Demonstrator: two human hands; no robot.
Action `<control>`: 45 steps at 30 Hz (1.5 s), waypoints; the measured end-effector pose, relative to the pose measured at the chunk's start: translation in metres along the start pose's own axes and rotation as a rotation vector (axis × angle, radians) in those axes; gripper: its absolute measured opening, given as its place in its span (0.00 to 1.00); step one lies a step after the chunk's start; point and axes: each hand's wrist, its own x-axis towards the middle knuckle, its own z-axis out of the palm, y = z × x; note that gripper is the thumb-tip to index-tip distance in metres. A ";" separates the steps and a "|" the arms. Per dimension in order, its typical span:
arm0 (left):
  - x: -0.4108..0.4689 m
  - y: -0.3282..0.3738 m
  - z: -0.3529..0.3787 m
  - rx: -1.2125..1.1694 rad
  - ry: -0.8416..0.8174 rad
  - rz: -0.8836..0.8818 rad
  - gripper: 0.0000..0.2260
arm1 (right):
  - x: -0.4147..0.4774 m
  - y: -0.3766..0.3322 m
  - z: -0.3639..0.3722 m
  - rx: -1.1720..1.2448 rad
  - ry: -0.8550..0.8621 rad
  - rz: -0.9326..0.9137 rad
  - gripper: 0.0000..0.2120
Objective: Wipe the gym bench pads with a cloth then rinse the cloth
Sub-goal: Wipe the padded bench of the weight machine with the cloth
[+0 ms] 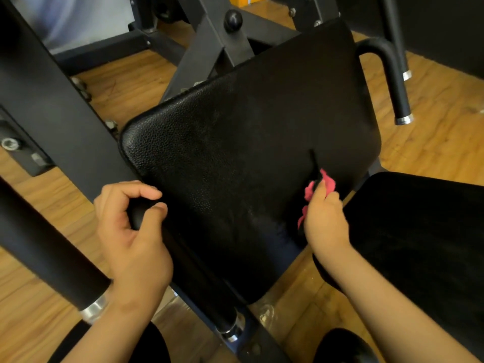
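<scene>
Right hand (324, 224), nearest the lens, grips the bunched pink cloth (318, 188) and presses it against the lower right edge of the large pad (248, 140). Left hand (131, 231) curls round a black handle (220, 314) beside that pad. Wiping is judged under way. Pale marks remain on the surface. The second pad (419, 231) and the rinsing are outstanding.

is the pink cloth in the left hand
No, the right hand grips the pink cloth against the back pad; the left hand grips a handle.
</scene>
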 end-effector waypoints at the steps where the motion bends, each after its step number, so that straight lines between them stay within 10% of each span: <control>1: 0.000 -0.001 0.000 -0.002 0.001 0.002 0.11 | 0.009 0.000 -0.004 -0.030 -0.029 0.065 0.26; 8: 0.000 0.000 0.000 -0.006 0.010 0.023 0.13 | -0.027 -0.016 -0.005 -0.171 -0.276 0.075 0.28; 15: -0.001 0.002 -0.001 -0.003 -0.004 0.035 0.11 | -0.008 -0.001 -0.012 -0.307 0.035 -0.086 0.17; 23: -0.001 0.003 0.000 -0.008 -0.002 0.038 0.12 | 0.001 0.025 -0.039 -0.453 -0.345 -0.196 0.43; 30: 0.000 0.002 -0.001 -0.009 0.001 0.048 0.11 | 0.023 0.042 -0.035 -0.221 -0.245 -0.329 0.23; 45: -0.001 -0.002 -0.001 -0.004 -0.012 0.047 0.04 | 0.051 0.050 -0.041 -0.443 -0.214 -0.484 0.22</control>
